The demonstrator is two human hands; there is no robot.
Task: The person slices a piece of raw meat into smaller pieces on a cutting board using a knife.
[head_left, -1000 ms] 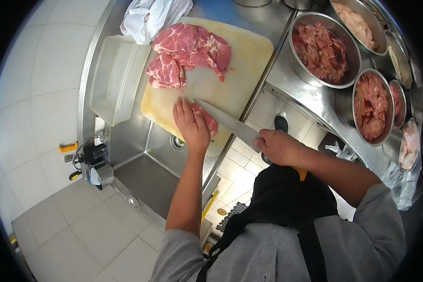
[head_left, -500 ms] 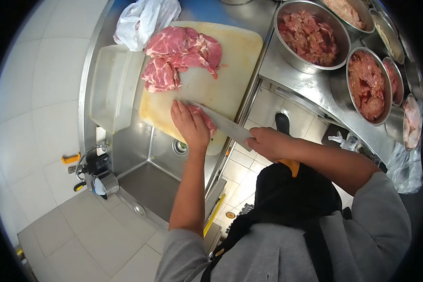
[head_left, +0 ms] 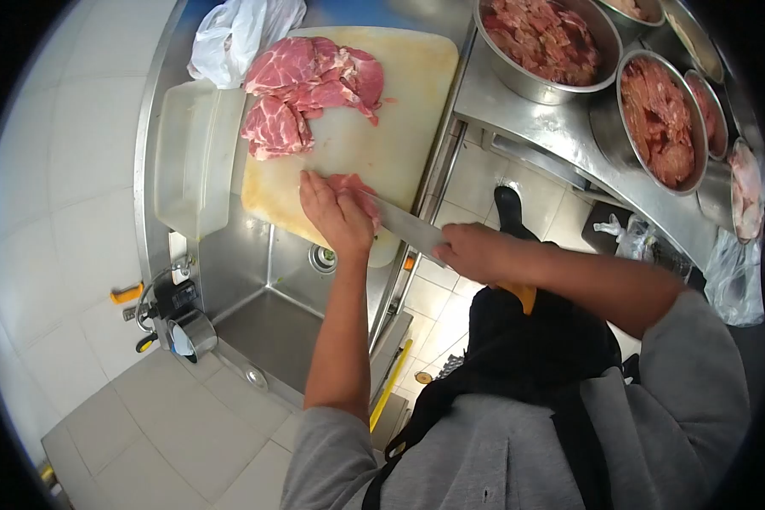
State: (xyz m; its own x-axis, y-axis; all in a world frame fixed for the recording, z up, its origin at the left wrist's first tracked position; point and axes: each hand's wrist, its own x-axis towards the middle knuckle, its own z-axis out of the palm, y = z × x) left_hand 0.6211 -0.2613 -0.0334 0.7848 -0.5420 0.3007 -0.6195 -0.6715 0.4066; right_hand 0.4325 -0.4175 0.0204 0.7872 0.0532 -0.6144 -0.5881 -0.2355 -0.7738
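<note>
My left hand (head_left: 338,216) lies flat, fingers stretched out, on a small piece of red meat (head_left: 354,189) near the lower end of the cutting board (head_left: 399,76). My right hand (head_left: 474,252) is closed around a large knife (head_left: 405,226) with an orange handle. The blade reaches left from the fist to the small piece, beside my left fingers; its tip is hard to make out against the meat. Higher on the board rests a pile of sliced marbled meat (head_left: 314,76), apart from both hands.
An empty translucent tub (head_left: 197,161) and a white plastic bag (head_left: 234,42) sit left of the board. Below is a steel sink (head_left: 272,327). Steel bowls of meat, among them a large bowl (head_left: 552,92) and an oval one (head_left: 697,170), stand on the right counter (head_left: 552,136).
The view has shifted, so board and bowls sit further up and left. The knife blade lies lower against the small piece, whose upper part now shows more beyond the blade.
</note>
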